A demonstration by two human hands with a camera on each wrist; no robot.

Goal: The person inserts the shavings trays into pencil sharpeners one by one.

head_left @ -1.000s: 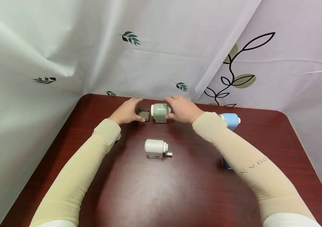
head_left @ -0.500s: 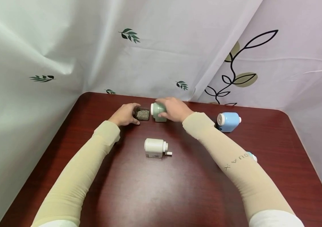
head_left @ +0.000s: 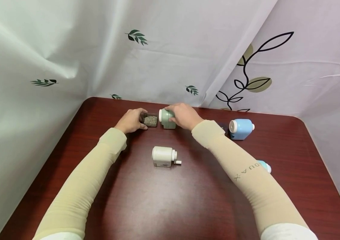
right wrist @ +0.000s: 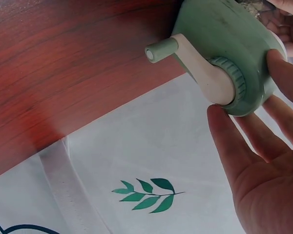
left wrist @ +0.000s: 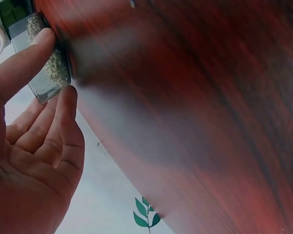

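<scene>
One green sharpener (head_left: 167,120) sits in the right grip (head_left: 185,116), which is closed around it. Just beside, the left grip (head_left: 131,120) pinches one clear tray (head_left: 150,121) of shavings. The step seems to be tray handling; the next move likely calls for keeping the sharpener steady. Also on the bench (head_left: 173,203): one white sharpener (head_left: 162,156), near side of both grips; one blue sharpener (head_left: 242,128), right of the right grip; one mostly hidden teal object (head_left: 265,166).

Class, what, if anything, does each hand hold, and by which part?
Left hand: clear shavings container, near its outer end. Right hand: green pencil sharpener, by its body.
</scene>
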